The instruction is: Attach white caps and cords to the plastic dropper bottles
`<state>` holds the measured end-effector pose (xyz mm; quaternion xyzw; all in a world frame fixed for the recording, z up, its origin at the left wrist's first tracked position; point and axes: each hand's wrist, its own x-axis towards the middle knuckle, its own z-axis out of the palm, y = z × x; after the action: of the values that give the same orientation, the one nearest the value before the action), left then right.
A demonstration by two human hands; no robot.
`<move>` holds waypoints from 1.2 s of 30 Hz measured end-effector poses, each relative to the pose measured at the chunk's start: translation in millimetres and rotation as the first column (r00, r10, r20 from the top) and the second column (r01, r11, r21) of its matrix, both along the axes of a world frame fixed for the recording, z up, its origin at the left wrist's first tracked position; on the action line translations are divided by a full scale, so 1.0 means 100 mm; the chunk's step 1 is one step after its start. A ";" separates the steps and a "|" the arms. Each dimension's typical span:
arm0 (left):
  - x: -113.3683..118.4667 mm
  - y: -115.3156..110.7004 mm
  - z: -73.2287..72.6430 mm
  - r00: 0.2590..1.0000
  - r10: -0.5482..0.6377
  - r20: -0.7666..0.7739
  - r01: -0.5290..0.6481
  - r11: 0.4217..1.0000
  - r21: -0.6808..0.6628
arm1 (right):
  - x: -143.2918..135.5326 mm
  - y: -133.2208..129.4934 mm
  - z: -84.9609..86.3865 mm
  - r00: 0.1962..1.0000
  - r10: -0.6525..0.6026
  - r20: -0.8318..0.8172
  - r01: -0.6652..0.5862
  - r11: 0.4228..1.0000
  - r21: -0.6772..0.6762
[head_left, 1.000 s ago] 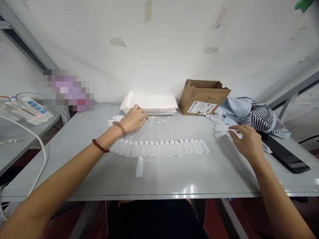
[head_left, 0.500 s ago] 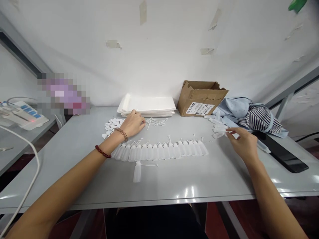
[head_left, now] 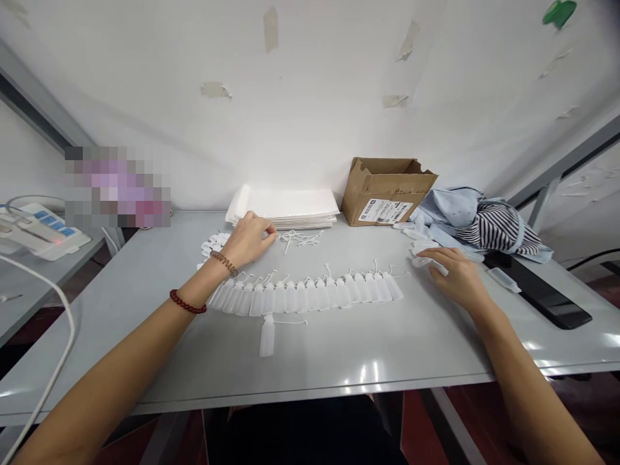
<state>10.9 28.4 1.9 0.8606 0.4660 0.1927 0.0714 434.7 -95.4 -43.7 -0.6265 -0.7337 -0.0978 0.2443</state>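
My left hand (head_left: 249,239) is closed with bent fingers over the back of the table, between a pile of small white pieces (head_left: 213,244) and some loose white ties (head_left: 303,239); its fingertips are hidden. My right hand (head_left: 455,274) has its thumb and fingers apart, reaching over small translucent plastic bottles (head_left: 421,247) at the right and touching one. Between the hands lies a row of similar bottles (head_left: 310,297), many with a white tie at the neck. One tied bottle (head_left: 267,339) lies alone in front of the row.
Behind stand a stack of white sheets (head_left: 290,208) and an open cardboard box (head_left: 382,194). At right lie blue and striped cloth (head_left: 504,226), a black phone (head_left: 547,297) and a loose bottle (head_left: 504,280). A white cable (head_left: 68,323) hangs at left.
My right hand has opened from a pinch and shifted slightly left over the bottles. My left hand has moved a little left, covering more of the white pieces.
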 end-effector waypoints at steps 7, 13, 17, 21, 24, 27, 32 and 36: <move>-0.03 -0.13 0.16 0.989 0.057 0.133 -0.051 0.998 -0.042 | -0.01 0.02 -0.10 0.961 -0.004 0.277 0.015 0.999 -0.039; -0.01 -0.28 0.24 0.945 0.107 0.308 -0.020 0.962 -0.274 | -0.04 0.05 -0.06 0.941 -0.027 0.337 0.034 0.999 -0.014; 0.00 -0.35 0.29 0.781 0.243 0.575 0.116 0.849 -0.516 | -0.12 0.05 0.06 0.963 -0.052 0.264 0.030 0.996 0.085; -0.02 -0.40 0.31 0.665 0.255 0.702 0.275 0.790 -0.547 | -0.37 0.08 0.27 0.997 -0.073 0.024 0.067 0.983 0.173; -0.04 -0.44 0.32 0.619 0.268 0.738 0.333 0.762 -0.555 | -0.68 0.12 0.46 0.982 -0.029 -0.187 0.062 0.983 0.174; -0.06 -0.48 0.32 0.605 0.257 0.754 0.361 0.755 -0.547 | -1.05 0.16 0.64 0.891 0.097 -0.444 -0.014 0.983 0.185; -0.03 -0.57 0.32 0.611 0.265 0.746 0.358 0.748 -0.559 | -1.67 0.21 0.76 0.553 0.242 -0.797 -0.244 0.962 0.123; 0.02 -0.63 0.31 0.652 0.269 0.709 0.278 0.785 -0.554 | -2.02 0.23 0.63 0.222 0.141 -0.965 -0.399 0.916 0.042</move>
<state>12.8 -34.3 33.3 0.6269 0.4260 0.3692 0.5379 232.5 -72.8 18.9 -0.4420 -0.5413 0.4212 0.5782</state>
